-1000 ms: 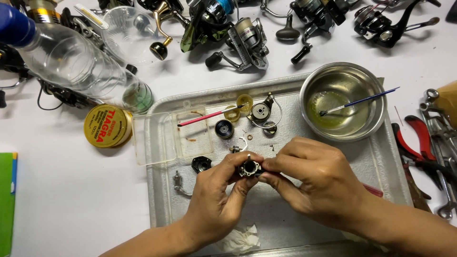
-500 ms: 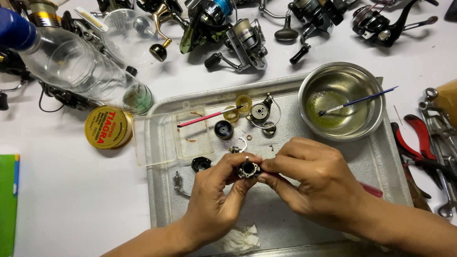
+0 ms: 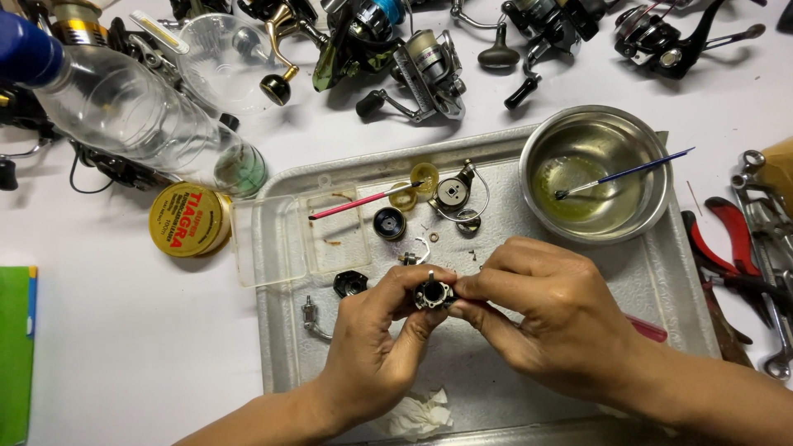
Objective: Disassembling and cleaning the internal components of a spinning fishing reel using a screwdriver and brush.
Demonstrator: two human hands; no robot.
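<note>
Over metal tray: small black reel part pinched between left hand and right hand. Risk judged: grip slips, part is dropped among loose pieces, lost.

One metal tray, one steel bowl, two hands.

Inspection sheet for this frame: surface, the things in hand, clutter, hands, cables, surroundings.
Surface: metal tray on a white table.
Things in hand: small dark reel part, pinched by both hands over the tray.
Clutter: steel bowl of yellowish liquid with a brush; loose small parts; clear plastic lid; yellow tin; plastic bottle; red pliers.
Hands: left hand and right hand, both gripping the part.
Cables: nothing seen.
Surroundings: fishing reels along the far edge.
</note>
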